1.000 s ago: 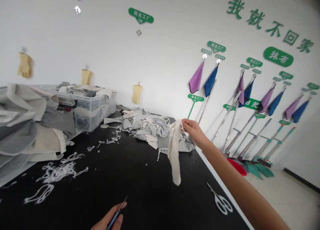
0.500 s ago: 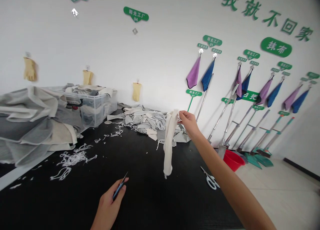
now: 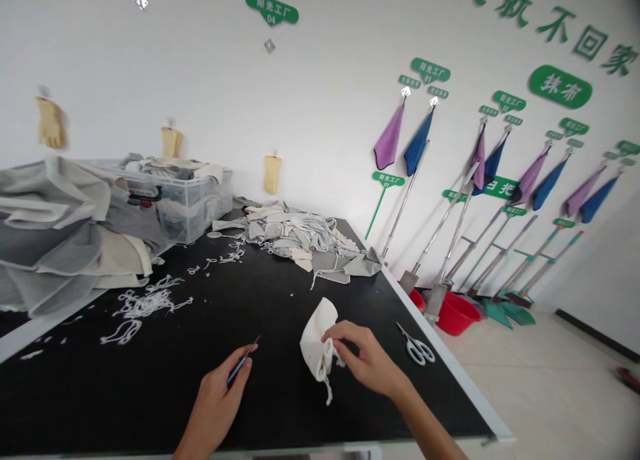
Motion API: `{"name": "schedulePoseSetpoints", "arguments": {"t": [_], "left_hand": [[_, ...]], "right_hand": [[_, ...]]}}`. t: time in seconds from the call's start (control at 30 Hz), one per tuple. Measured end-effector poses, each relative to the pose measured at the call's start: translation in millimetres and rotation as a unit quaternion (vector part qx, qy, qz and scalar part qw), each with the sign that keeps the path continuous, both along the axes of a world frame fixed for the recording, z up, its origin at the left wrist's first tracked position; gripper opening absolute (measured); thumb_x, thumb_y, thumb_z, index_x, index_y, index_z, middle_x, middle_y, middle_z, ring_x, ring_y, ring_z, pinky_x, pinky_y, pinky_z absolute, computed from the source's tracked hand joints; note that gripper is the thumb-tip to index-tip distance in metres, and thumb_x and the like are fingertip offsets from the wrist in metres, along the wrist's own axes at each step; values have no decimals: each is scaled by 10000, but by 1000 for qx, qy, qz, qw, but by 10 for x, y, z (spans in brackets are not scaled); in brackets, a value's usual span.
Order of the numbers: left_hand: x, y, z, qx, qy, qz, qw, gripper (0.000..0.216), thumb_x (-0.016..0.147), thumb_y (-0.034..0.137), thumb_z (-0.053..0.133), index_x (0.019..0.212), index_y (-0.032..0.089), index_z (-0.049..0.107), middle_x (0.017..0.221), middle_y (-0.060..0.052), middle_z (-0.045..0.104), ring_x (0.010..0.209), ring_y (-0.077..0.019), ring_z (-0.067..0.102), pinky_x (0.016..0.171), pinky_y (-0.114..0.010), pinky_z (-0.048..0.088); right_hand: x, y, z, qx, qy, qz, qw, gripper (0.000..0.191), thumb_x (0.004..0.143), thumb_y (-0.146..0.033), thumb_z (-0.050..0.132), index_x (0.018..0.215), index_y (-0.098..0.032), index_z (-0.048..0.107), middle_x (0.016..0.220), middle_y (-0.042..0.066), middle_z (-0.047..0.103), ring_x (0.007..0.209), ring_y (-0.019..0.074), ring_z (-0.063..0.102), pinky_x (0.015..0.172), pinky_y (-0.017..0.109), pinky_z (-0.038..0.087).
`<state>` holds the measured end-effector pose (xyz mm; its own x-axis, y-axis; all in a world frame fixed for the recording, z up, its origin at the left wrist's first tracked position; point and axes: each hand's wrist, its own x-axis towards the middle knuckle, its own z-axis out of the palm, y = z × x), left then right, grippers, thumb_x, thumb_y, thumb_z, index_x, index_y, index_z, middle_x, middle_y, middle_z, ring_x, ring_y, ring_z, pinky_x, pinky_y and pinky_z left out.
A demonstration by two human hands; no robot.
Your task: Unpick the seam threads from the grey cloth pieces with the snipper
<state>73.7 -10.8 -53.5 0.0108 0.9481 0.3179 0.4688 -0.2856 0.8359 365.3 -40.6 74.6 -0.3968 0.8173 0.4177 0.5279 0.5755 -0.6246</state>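
My right hand [image 3: 364, 359] is closed on a cream-white cloth piece [image 3: 316, 340], holding it bunched just above the black table [image 3: 280, 407] near the front edge. A thin string dangles from the cloth. My left hand [image 3: 217, 397] is closed round a small blue-handled cutter [image 3: 243, 363], its tip pointing up and to the right, a short way left of the cloth.
White-handled scissors [image 3: 416, 345] lie at the table's right edge. A heap of grey and cream cloth pieces [image 3: 300, 241] sits at the far end, white string scraps [image 3: 145, 307] at left, a clear bin [image 3: 187, 207] and stacked fabric [image 3: 55, 233] beyond. Mops and a red basin [image 3: 457, 312] stand by the wall.
My right hand has come down and back from the far pile, bringing the cloth from hanging high to low in front of me. My left hand with the cutter has hardly moved.
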Motion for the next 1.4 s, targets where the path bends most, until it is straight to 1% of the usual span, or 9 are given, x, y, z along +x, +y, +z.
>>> {"name": "schedulePoseSetpoints", "arguments": {"t": [0.17,0.33,0.5,0.67,0.73,0.8,0.93,1.13,1.4], "left_hand": [[-12,36,-59,-5,10,2,1000,438,907,496,516,1188,215,701,1191,-22,728,1149,-249,657,963,-290,525],[36,-31,-12,-20,15,-56,998,404,909,465,535,1184,224,707,1200,-35,723,1145,-243,655,993,-300,508],[253,-386,99,-69,26,-162,984,427,830,410,648,1225,256,697,1154,-54,723,932,-210,692,811,-254,580],[570,-624,121,-115,-13,-198,973,699,647,383,802,1312,248,634,1064,-70,719,888,-219,667,710,-237,585],[679,-628,112,-107,-28,-187,976,561,707,410,754,1231,225,679,993,-59,721,821,-196,655,661,-215,561],[753,-606,109,-94,-24,-185,978,331,830,433,637,1031,187,731,850,-41,701,716,-157,614,616,-195,505],[782,-551,143,-74,-9,-194,978,387,946,443,495,766,149,672,665,-5,586,625,-119,499,588,-201,388],[684,-480,235,-67,-14,-214,974,395,962,433,485,733,150,636,657,7,562,632,-116,478,597,-202,361],[547,-365,198,-34,26,-232,972,322,953,409,516,850,167,703,767,-14,685,697,-134,597,668,-206,437]], "right_hand": [[-142,-279,-455,-20,33,-7,999,185,951,-240,520,989,-260,699,1070,84,697,1044,230,641,950,395,503],[-168,-388,-720,-14,107,-49,993,187,947,-235,510,998,-291,681,1060,83,674,1034,248,632,916,413,515],[-212,-393,-822,0,171,-89,981,170,944,-268,517,968,-305,681,1000,73,674,989,259,638,877,417,519],[-285,-420,-889,-6,195,-93,976,161,944,-273,528,943,-275,689,958,70,676,948,240,644,853,385,517],[-310,-433,-909,-11,201,-90,975,157,946,-264,533,933,-256,690,954,72,676,945,229,643,853,370,515],[-329,-441,-919,-16,206,-85,975,162,951,-248,532,923,-232,690,952,77,676,945,217,642,857,355,512],[-331,-464,-941,-18,214,-76,974,173,957,-232,530,925,-212,699,968,83,677,951,204,644,862,338,510],[-271,-649,-1083,8,204,-90,975,311,956,-215,508,1237,-273,629,1243,100,617,1180,242,580,1018,417,467],[-433,-774,-1339,113,53,-151,981,711,739,-222,764,1392,-244,482,1391,147,487,1291,320,482,1067,490,449]]}}
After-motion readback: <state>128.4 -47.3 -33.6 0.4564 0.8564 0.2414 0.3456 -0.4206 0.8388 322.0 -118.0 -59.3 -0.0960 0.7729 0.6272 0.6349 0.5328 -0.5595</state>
